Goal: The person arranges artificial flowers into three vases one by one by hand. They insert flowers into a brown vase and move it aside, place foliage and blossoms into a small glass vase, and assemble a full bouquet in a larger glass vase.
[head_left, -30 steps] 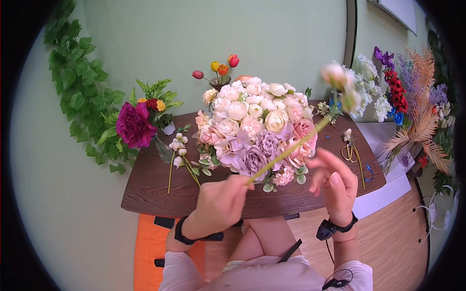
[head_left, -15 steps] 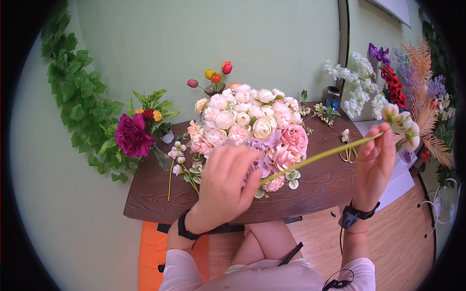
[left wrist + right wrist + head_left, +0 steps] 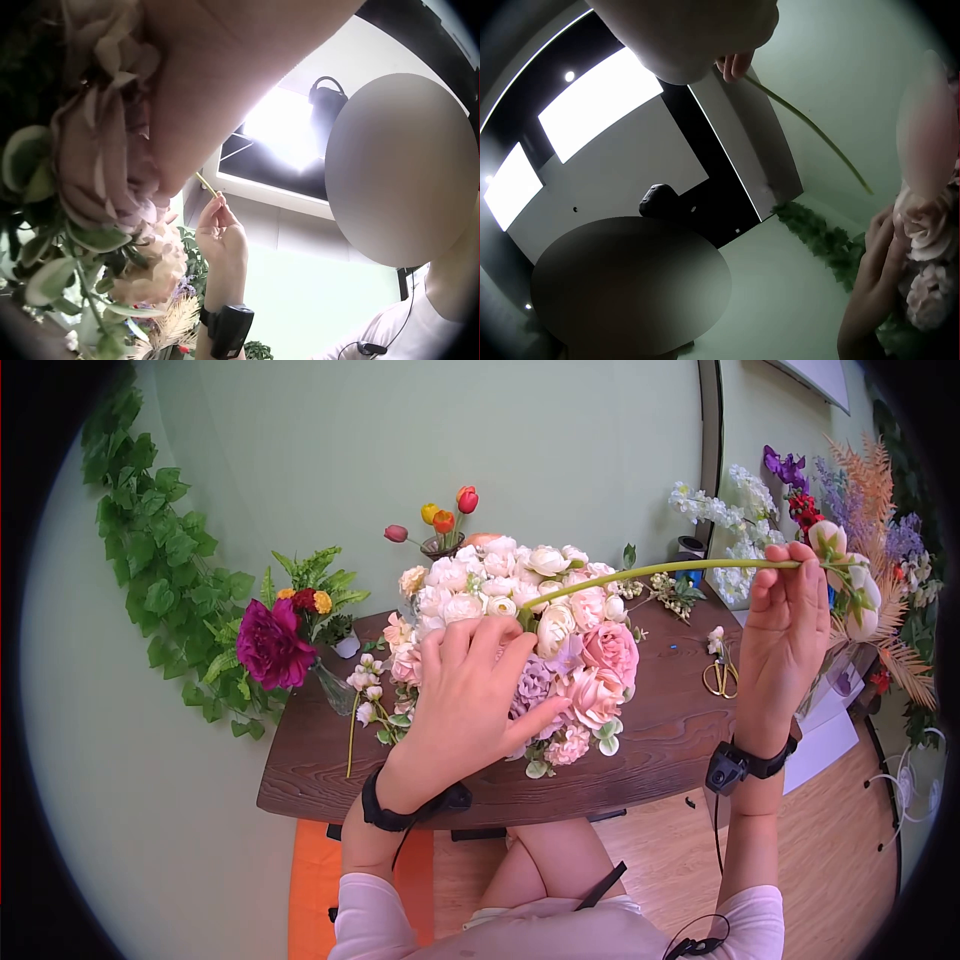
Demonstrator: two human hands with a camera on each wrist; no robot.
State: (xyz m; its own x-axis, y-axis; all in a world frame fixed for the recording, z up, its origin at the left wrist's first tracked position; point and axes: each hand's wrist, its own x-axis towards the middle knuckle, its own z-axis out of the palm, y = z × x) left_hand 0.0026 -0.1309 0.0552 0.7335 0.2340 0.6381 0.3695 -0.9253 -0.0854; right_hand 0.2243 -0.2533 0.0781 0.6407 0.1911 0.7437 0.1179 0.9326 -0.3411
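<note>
My right hand (image 3: 785,622) pinches a long green flower stem (image 3: 690,565) just below its pinkish-white buds (image 3: 862,598), out to the right of the table. From there the stem arches left, and its cut end hangs over the large bouquet (image 3: 548,562) of white, pink and lilac blooms. Spread across the front of that bouquet, my left hand (image 3: 472,695) rests its fingers among the blossoms, close below the stem end. In the right wrist view the left hand (image 3: 874,281) lies against pink flowers, with the stem tip in the air near it.
Left on the brown table (image 3: 320,775) stand a glass vase with a magenta flower (image 3: 273,642) and a loose bud sprig (image 3: 367,685). Gold-handled scissors (image 3: 718,678) lie at the right. Tulips (image 3: 445,520) stand behind the bouquet; tall flowers (image 3: 880,510) rise at far right.
The left hand has let go of the stem's lower end and moved onto the bouquet. The right hand has taken the stem near the buds, and the stem has risen above the blooms.
</note>
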